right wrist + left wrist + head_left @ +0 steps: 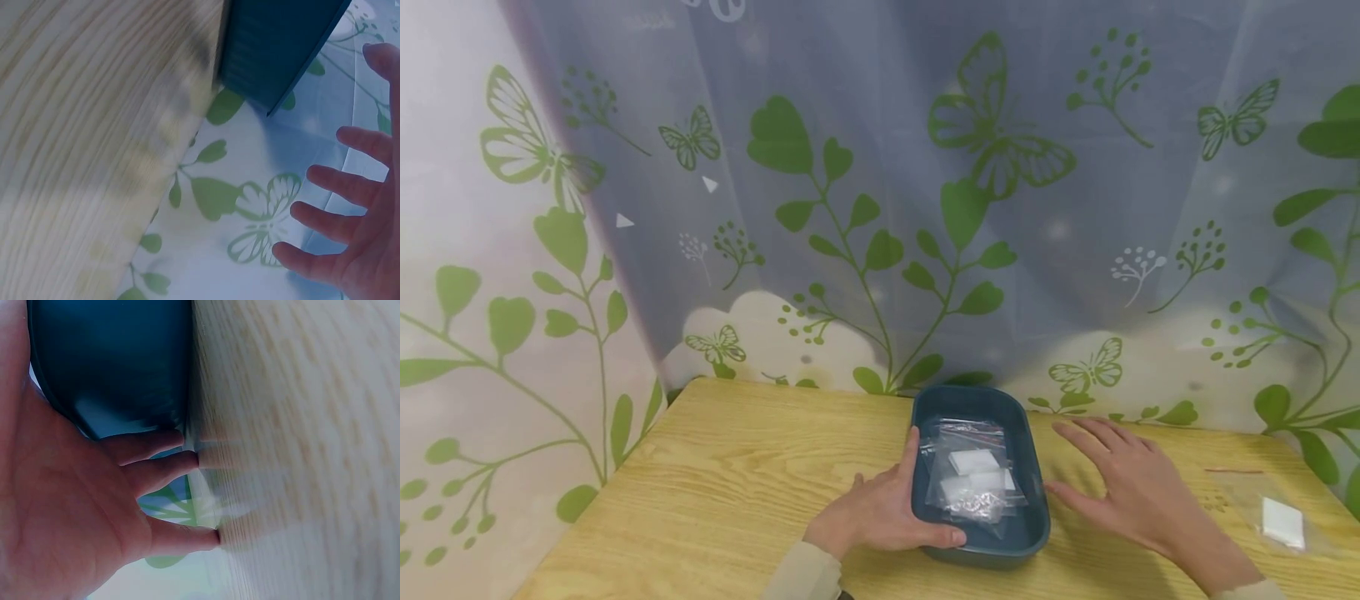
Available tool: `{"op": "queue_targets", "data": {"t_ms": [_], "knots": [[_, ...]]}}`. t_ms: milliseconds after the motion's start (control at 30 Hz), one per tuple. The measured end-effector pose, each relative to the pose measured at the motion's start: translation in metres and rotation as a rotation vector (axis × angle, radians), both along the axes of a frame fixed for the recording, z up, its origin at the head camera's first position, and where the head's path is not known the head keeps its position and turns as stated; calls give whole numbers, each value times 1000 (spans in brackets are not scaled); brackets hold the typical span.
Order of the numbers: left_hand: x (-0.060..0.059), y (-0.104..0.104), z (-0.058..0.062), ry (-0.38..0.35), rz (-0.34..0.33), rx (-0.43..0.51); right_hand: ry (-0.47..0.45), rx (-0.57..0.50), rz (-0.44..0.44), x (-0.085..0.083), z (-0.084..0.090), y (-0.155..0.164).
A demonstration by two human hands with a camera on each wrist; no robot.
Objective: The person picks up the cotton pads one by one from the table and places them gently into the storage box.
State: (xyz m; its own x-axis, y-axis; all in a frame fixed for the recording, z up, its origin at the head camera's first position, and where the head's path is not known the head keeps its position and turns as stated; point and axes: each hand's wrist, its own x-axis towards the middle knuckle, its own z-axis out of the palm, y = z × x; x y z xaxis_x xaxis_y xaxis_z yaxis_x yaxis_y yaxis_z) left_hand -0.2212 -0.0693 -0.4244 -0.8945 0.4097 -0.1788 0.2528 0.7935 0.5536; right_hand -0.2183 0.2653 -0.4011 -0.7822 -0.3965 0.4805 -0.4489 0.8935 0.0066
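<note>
Where the left hand's [880, 512] fingers [159, 472] lie straight against the near-left wall of the blue tray [1033, 487], with the thumb stretched along its front rim, nothing is curled or pinched; it presses rather than grips. The right hand [1131, 483] hovers spread and relaxed just right of the tray, fingers apart, holding nothing; whether its thumb grazes the tray wall cannot be told. The tray sits on the wooden table [715, 475], near the back edge and about the middle. It looks like stiff moulded plastic, light, with smooth walls that would likely slide on the wood, so a hold under or over the rim on both long sides seems safest. Inside lie clear zip bags [973, 479] with small white pieces, limp, slippery and nearly weightless by the look of them; how many there are is hard to count through the overlapping film. Another clear bag [1277, 517] lies well apart at the right. Both wrist views are blurred, and the tray's contents are hidden in them.
</note>
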Motion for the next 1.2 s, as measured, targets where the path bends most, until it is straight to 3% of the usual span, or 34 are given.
{"op": "queue_targets", "data": {"t_ms": [267, 533, 1200], "knots": [[0, 0, -1, 1, 2, 3, 34, -8, -53, 2, -3, 23], [1, 0, -1, -7, 2, 4, -30, -19, -112, 6, -5, 46], [0, 0, 0, 11, 1, 28, -53, -50, -212, 3, -18, 106]]}}
